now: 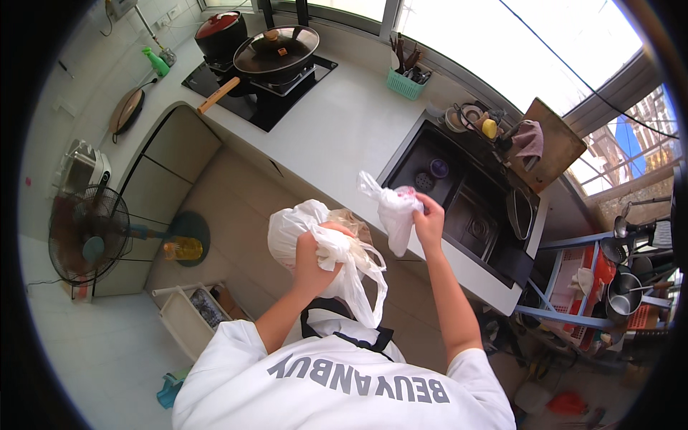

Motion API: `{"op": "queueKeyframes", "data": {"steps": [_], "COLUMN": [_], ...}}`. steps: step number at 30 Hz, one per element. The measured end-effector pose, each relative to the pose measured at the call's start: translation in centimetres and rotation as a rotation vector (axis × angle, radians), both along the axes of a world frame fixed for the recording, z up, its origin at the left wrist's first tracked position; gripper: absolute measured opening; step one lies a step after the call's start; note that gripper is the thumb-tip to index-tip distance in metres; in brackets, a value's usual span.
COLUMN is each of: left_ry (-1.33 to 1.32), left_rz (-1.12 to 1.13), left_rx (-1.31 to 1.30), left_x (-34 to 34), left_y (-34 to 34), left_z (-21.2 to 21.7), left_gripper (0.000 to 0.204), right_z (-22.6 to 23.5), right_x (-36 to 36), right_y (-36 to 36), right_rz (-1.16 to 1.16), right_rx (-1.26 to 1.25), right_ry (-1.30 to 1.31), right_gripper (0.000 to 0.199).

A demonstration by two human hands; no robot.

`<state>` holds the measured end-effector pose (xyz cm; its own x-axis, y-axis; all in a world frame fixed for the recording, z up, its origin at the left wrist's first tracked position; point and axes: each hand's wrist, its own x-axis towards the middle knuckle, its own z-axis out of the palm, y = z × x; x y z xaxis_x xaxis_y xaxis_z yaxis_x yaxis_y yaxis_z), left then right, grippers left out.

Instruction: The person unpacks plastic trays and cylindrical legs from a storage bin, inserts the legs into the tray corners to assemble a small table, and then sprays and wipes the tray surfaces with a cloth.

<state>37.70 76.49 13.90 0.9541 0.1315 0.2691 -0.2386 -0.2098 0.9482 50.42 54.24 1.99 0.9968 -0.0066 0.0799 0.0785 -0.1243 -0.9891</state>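
Observation:
My left hand (315,261) is closed round the gathered neck of a large, full white plastic bag (295,228). Its loose handles hang down toward my shirt, and what is inside cannot be made out. In my right hand (428,223) I grip a smaller white plastic bag (395,215) by its side, with a knotted end sticking up to the left. A little pink shows through it near my fingers. Both bags are held up in front of me, the smaller one just off the edge of the white countertop (344,118).
A dark double sink (459,204) is set into the counter at right. Farther back stand a lidded wok (276,54) on the black stove and a green utensil basket (406,84). A fan (92,233) and an oil bottle (184,248) are at left, a blue rack (566,276) at right.

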Motion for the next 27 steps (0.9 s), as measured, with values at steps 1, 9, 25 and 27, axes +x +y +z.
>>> {"op": "queueKeyframes", "data": {"steps": [1,9,25,27], "left_ry": [-0.018,-0.065,-0.171,-0.171], "left_rz": [0.066,0.459,0.525,0.491], "left_rx": [-0.007,0.021,-0.183,-0.059], "left_x": [1.1,8.2,31.6,34.6], "left_y": [1.3,9.7,8.9,7.8], "left_z": [0.6,-0.4,-6.5,-7.1], "left_gripper": [0.023,0.024,0.027,0.031], "right_z": [0.2,1.0,-11.6,-10.3], "right_x": [3.1,17.9,-10.7,-9.2], "right_y": [1.5,8.1,-11.2,-12.3], "right_rz": [-0.022,-0.089,-0.248,-0.221], "right_rx": [-0.060,-0.360,-0.251,-0.261], "right_ry": [-0.010,-0.163,0.444,0.446], "right_gripper": [0.032,0.042,0.030,0.031]}}
